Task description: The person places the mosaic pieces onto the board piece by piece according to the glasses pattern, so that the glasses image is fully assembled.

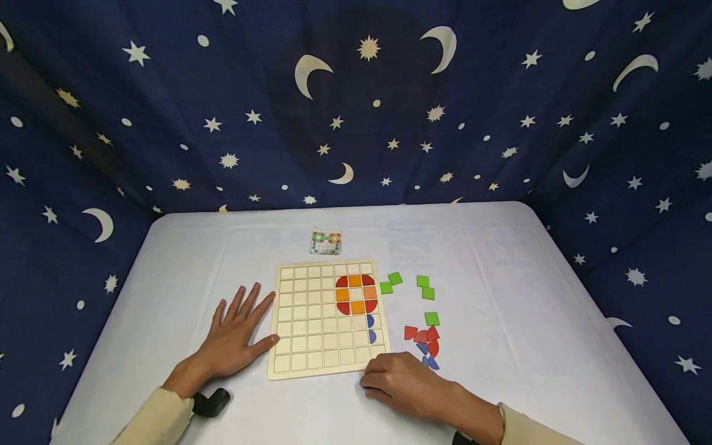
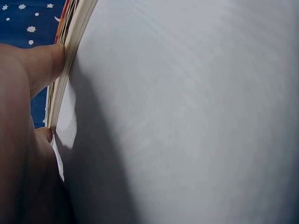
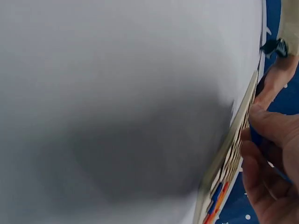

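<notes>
A wooden grid board (image 1: 306,334) lies on the table. Toward its upper right, red rounded corner pieces (image 1: 342,307) and orange squares (image 1: 355,281) form a ring around a bare cell. Below that ring sit two blue half-circle pieces (image 1: 372,337). My left hand (image 1: 236,340) lies flat with fingers spread, its thumb and index fingertips against the board's left edge. At the lower right corner, my right hand (image 1: 403,383) pinches a blue piece (image 3: 256,136) between thumb and fingers; most of that piece is hidden by the fingers.
Right of the board lie several green squares (image 1: 432,319), red rounded pieces (image 1: 421,336) and blue pieces (image 1: 433,363). Behind the board is a small card (image 1: 326,241) with a coloured grid pattern. A dark blue curtain (image 1: 389,80) with stars and moons surrounds the white table (image 1: 528,321).
</notes>
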Tool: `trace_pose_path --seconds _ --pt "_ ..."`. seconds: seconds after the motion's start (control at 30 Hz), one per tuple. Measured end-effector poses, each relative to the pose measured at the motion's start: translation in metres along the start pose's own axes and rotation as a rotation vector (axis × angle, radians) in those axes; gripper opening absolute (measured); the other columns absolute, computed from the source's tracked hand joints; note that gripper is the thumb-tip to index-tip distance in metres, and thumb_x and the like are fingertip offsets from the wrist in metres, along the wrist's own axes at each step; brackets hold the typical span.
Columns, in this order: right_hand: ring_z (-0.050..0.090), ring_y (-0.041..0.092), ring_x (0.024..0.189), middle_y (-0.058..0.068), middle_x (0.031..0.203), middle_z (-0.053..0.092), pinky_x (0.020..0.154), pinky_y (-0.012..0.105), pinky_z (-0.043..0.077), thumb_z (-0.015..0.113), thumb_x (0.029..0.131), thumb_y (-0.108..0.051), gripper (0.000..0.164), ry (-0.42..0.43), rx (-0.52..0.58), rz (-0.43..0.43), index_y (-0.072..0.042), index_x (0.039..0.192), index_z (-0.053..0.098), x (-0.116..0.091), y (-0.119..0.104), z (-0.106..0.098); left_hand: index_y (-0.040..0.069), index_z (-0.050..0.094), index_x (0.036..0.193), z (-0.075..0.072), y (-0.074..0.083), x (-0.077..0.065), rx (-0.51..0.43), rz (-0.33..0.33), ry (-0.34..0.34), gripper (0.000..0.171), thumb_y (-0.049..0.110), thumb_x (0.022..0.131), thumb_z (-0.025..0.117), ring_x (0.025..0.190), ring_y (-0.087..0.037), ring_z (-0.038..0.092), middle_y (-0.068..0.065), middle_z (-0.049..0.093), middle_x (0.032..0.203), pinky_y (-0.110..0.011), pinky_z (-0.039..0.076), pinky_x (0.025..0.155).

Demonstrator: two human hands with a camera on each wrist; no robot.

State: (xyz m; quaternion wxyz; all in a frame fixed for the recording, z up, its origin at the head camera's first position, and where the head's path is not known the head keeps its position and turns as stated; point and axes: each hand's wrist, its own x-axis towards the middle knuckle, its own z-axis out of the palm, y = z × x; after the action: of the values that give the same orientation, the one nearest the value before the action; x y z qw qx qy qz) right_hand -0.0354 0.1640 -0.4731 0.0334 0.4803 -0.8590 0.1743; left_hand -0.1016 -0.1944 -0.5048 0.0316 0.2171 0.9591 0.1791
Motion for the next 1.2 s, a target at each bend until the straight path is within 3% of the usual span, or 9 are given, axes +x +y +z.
trace_pose_path --seconds 0.1,0.3,0.53,0.73,0.93,1.2 --pt "0.059 0.003 0.086 -0.011 0.091 0.069 0.083 0.016 0.047 0.081 0.082 -0.016 0.012 0.055 -0.052 -0.092 -0.017 0.094 0.078 0.012 0.009 0.000 0.019 0.025 0.157 0.000 -0.001 0.000 -0.002 0.000 0.003 0.081 0.059 0.094 0.054 0.147 -0.041 0.001 -0.017 0.012 0.162 -0.066 -0.001 0.109" --pt "0.059 0.007 0.090 -0.008 0.093 0.070 0.086 0.017 0.046 0.081 0.082 -0.012 0.011 0.063 -0.063 -0.145 -0.015 0.092 0.078 0.027 0.026 0.004 0.018 0.026 0.157 0.001 -0.001 0.000 -0.001 0.001 -0.001 0.081 0.059 0.094 0.054 0.147 -0.041 0.001 -0.017 0.012 0.162 -0.066 -0.001 0.109" --pt "0.059 0.010 0.090 0.000 0.101 0.062 0.085 0.017 0.047 0.079 0.083 -0.007 0.015 0.061 -0.028 -0.097 -0.012 0.097 0.077 0.024 0.030 0.006 0.018 0.026 0.157 -0.001 0.001 -0.001 -0.001 0.003 -0.002 0.081 0.058 0.094 0.054 0.147 -0.042 0.002 -0.018 0.012 0.162 -0.066 0.000 0.109" --pt "0.058 0.010 0.089 -0.008 0.092 0.068 0.085 0.023 0.045 0.080 0.083 -0.011 0.011 0.076 -0.078 -0.105 -0.016 0.092 0.078 0.024 0.034 0.003 0.019 0.024 0.158 -0.001 -0.001 -0.001 -0.001 0.007 0.001 0.081 0.059 0.094 0.054 0.147 -0.042 0.002 -0.018 0.012 0.162 -0.066 0.000 0.108" --pt "0.053 0.010 0.088 -0.011 0.092 0.068 0.077 0.024 0.041 0.075 0.086 -0.016 0.013 0.035 -0.114 -0.074 -0.019 0.099 0.076 0.022 0.035 0.000 0.019 0.025 0.157 0.000 -0.001 -0.001 0.006 0.005 0.002 0.081 0.059 0.094 0.054 0.147 -0.041 0.002 -0.018 0.013 0.162 -0.066 0.000 0.108" --pt "0.057 0.011 0.093 -0.008 0.094 0.065 0.090 0.028 0.045 0.075 0.088 -0.018 0.012 0.018 -0.102 -0.018 -0.017 0.099 0.075 0.023 0.031 0.002 0.018 0.027 0.157 0.001 -0.001 0.000 0.000 0.019 0.033 0.080 0.058 0.093 0.056 0.147 -0.042 0.004 -0.019 0.015 0.161 -0.067 0.001 0.108"
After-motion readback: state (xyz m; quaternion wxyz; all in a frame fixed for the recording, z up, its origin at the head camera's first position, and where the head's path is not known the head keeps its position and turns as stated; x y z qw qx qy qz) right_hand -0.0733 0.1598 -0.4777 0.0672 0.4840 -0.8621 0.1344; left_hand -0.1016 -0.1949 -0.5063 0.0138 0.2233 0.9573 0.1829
